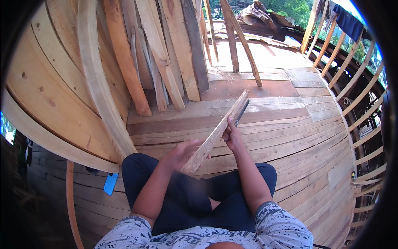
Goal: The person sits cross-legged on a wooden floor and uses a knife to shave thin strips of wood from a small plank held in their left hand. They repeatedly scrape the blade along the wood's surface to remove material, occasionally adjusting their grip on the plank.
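A long, narrow strip of wood [214, 138] slants up and away to the right above my crossed legs. My left hand [185, 150] grips it near its close end, with the palm on the left side and fingertips showing past the right edge. Farther up the strip, my right hand [233, 135] is closed around a slim dark blade-like tool [242, 112], probably a knife. The tool points away from me, close along the strip's right side. My right fingers hide its handle, and one finger lies at the wood's edge.
Under me is a plank floor [286, 145] with small shavings. Upright boards [178, 50] lean at the far left, beside a curved plank wall [54, 91]. Two thin posts [242, 45] stand ahead. A slatted railing [367, 124] curves along the right. A blue phone-like object [110, 184] lies at left.
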A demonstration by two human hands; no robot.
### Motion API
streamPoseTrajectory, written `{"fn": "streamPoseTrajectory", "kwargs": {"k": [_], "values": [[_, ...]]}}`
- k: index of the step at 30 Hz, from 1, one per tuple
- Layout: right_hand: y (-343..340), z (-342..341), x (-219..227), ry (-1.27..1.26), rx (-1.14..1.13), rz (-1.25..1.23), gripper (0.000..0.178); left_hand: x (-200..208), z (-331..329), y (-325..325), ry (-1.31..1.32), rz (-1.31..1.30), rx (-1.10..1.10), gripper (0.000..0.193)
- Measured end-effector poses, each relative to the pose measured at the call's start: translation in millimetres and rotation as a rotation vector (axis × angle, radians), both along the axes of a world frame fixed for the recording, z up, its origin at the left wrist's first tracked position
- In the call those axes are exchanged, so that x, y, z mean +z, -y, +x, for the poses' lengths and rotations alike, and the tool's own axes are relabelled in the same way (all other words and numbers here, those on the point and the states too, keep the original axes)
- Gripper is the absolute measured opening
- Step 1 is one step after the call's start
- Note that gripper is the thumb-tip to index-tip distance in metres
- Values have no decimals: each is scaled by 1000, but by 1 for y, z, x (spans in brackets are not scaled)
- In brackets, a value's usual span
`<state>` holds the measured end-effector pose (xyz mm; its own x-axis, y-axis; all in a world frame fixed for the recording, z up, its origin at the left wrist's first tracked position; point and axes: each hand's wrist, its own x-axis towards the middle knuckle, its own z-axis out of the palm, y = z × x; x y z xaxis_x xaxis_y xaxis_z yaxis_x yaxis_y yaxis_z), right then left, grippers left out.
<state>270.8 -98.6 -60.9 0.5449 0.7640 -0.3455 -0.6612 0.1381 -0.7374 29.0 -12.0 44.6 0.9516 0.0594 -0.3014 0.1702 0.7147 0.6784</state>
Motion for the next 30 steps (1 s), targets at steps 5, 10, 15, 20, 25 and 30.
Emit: {"fn": "streamPoseTrajectory", "kwargs": {"k": [5,10,15,20,25,30], "values": [[-1,2,-5,97,21,-61,51,-6,-10,-1,285,181,-114,88],[-1,-4,2,28,22,40,35,1,-15,-7,361,175,-43,98],[1,-8,9,143,144,134,26,6,-19,-20,400,-13,21,89],[5,-20,6,216,181,84,39,1,-21,-14,377,-416,171,87],[3,-27,14,332,228,-37,38,-8,-19,-19,398,-425,145,85],[3,-32,-12,650,187,-17,37,2,-15,-19,130,-320,40,69]]}}
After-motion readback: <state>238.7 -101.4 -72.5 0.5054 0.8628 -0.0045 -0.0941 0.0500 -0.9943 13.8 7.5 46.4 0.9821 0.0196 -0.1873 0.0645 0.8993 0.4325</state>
